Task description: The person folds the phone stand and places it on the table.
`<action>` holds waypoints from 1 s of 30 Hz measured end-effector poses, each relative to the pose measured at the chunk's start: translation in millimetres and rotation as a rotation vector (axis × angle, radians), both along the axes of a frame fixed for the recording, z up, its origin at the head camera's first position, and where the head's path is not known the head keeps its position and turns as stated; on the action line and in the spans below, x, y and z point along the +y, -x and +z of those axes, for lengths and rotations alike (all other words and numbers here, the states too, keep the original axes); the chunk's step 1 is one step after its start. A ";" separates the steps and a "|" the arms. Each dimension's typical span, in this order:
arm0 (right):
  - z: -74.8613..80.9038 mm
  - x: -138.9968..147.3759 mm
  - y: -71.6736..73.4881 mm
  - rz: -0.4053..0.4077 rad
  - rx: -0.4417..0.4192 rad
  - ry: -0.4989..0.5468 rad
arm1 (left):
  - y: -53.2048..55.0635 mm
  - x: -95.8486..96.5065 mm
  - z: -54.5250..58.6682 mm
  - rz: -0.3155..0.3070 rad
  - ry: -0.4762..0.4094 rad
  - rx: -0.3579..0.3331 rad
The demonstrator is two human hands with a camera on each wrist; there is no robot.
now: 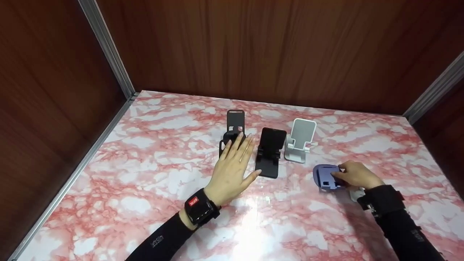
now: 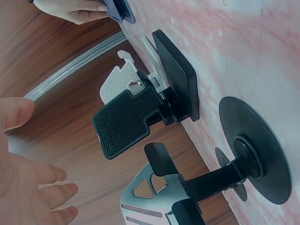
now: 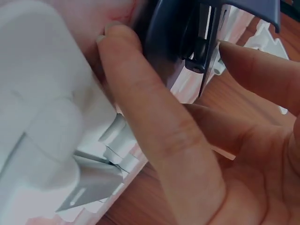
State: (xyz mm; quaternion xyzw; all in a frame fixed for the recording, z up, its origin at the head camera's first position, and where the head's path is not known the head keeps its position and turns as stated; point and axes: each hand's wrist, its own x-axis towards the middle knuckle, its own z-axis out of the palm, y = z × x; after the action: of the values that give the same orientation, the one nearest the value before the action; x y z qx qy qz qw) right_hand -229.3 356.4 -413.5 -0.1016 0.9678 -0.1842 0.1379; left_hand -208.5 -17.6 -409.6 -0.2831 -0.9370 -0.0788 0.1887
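Note:
My left hand (image 1: 233, 172) is over the table with fingers spread and straight, holding nothing. Its fingers partly cover a black phone stand (image 1: 236, 119); the left wrist view shows a gap between them and a slotted, round-based black stand (image 2: 255, 150). Right of that hand is a rectangular-based black phone stand (image 1: 272, 139), with a white phone stand (image 1: 303, 132) beyond it. My right hand (image 1: 359, 175) grips a purple phone stand (image 1: 328, 175) by its side, thumb on the upright plate (image 3: 211, 47). Part of the purple stand lies behind the fingers.
Another white stand (image 1: 357, 194) is mostly hidden under the right wrist; it looms close in the right wrist view (image 3: 37, 93). The pink-and-white marbled table (image 1: 145, 174) is bounded by brown wood-grain panels (image 1: 253, 47) and metal rails (image 1: 108, 47).

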 end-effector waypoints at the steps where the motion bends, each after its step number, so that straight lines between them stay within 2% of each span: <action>1: 0.2 -0.7 0.4 0.000 -0.001 -0.003 | 0.0 0.1 -0.1 0.001 0.002 0.000; 14: 5.8 -10.9 4.2 -0.019 0.020 -0.114 | 0.1 1.3 -1.2 -0.008 0.007 0.039; 18: 6.9 -17.5 2.1 -0.025 0.099 -0.162 | -0.5 0.9 -1.6 -0.007 0.002 0.029; 23: 4.7 -25.2 0.1 -0.042 0.211 -0.164 | -1.6 1.7 -2.2 0.000 0.019 0.039; 30: 13.6 -25.9 5.3 -0.058 0.233 -0.155 | -2.9 8.3 -3.4 -0.002 0.029 0.029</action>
State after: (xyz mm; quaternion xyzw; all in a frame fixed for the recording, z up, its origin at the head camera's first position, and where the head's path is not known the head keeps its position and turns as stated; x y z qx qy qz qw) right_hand -234.6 330.5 -399.9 -0.0835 0.9911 -0.0999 0.0267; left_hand -205.6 -9.2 -413.0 -0.2879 -0.9350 -0.0612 0.1979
